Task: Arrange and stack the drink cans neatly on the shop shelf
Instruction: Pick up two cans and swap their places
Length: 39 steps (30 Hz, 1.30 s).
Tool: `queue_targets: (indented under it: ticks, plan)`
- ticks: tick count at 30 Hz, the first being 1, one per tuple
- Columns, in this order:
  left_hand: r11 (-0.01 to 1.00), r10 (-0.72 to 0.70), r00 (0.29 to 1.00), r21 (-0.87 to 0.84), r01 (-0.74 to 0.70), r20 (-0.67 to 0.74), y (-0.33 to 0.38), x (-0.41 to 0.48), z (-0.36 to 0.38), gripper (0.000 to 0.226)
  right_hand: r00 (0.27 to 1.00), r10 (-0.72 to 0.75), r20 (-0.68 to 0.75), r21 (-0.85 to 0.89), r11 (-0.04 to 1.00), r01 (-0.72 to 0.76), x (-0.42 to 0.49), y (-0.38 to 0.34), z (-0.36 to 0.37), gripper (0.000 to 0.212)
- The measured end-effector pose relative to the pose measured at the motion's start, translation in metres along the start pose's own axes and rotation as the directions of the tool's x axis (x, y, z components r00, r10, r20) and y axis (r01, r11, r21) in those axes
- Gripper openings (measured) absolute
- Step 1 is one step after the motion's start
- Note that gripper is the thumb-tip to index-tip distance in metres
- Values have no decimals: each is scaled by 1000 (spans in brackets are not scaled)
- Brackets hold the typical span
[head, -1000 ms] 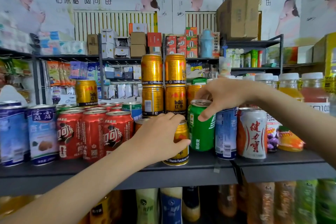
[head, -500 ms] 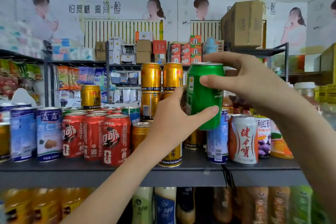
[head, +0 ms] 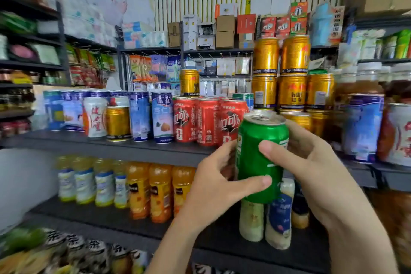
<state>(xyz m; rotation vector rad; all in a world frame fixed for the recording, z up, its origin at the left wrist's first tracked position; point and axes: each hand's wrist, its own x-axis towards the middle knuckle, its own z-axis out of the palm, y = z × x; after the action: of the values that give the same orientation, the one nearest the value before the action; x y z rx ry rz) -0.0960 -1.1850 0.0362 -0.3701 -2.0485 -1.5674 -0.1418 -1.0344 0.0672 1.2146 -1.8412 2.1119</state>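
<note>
A green drink can (head: 258, 153) is held upright in front of the dark shop shelf (head: 138, 148), off the shelf board. My left hand (head: 213, 184) grips it from the left, thumb across its lower front. My right hand (head: 311, 169) grips it from the right, thumb on its middle. Behind it stand three red cola cans (head: 206, 121). Gold cans (head: 291, 73) are stacked three high behind and to the right. Blue-and-white cans (head: 139, 115) line the shelf's left part, with one gold can (head: 117, 123) among them.
A single gold can (head: 189, 82) stands on top of the red cans. A blue can (head: 364, 127) and a red-and-white can (head: 398, 133) stand at the right. Orange juice bottles (head: 155, 191) fill the shelf below. Boxes and packets crowd the racks behind.
The green can was lifted off the shelf from beside the blue can, taken in both hands and carried down and toward me. The view swung left and closer.
</note>
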Motion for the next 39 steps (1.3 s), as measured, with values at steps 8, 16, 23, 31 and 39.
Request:
queue_targets:
  ticks: [8, 16, 23, 31, 39]
  plan:
    - [974, -222, 974, 33, 224, -52, -24, -99, -149, 52, 969, 190, 158, 60, 978, -201, -18, 29, 165, 50]
    - [953, -297, 941, 14, 303, -160, -28, -145, -253, 50, 945, 250, 210, -11, 967, -253, -8, 45, 284, 54]
    - [957, -256, 951, 92, 275, -175, -35, -126, -297, 59, 951, 197, 238, 3, 979, -204, 22, 54, 319, 45]
    - [973, -201, 976, 99, 209, -84, -51, -62, -283, 53, 974, 149, 168, -196, 974, -114, 64, 64, 279, 63]
    - [979, -165, 984, 132, 155, 64, -68, -3, -280, 39, 981, 169, 98, -323, 938, -129, 105, 63, 252, 42]
